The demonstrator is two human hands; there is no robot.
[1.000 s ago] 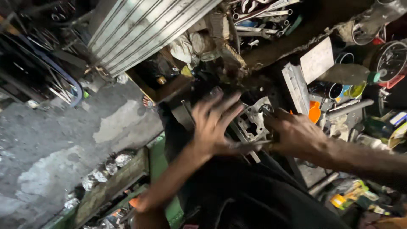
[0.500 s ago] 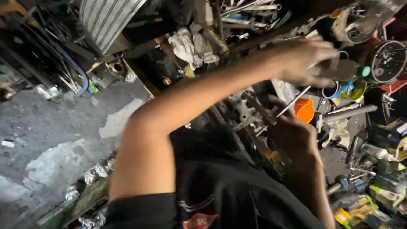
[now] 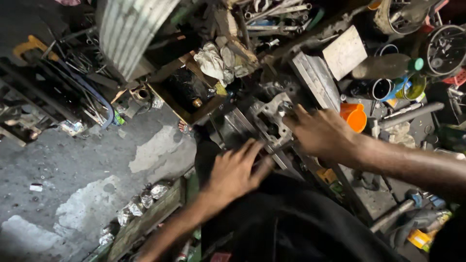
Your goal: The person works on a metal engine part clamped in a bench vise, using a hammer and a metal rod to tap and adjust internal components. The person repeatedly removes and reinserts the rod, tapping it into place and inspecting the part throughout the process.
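A grey metal engine part lies on a cluttered, greasy workbench in front of me. My right hand rests on top of this part, fingers curled over its upper right corner. My left hand lies flat just below and left of the part, fingers spread and pointing towards it. A thin metal rod runs between the two hands; whether either hand grips it is unclear.
An orange plastic cup, tins, a green-capped bottle and a steel bar crowd the bench at right. Wrenches and a dirty rag lie beyond. A corrugated sheet and a concrete floor are at left.
My left arm, stretched far across to the right shelf half a second ago, has come back down beside the engine part. My right hand has moved up onto the part.
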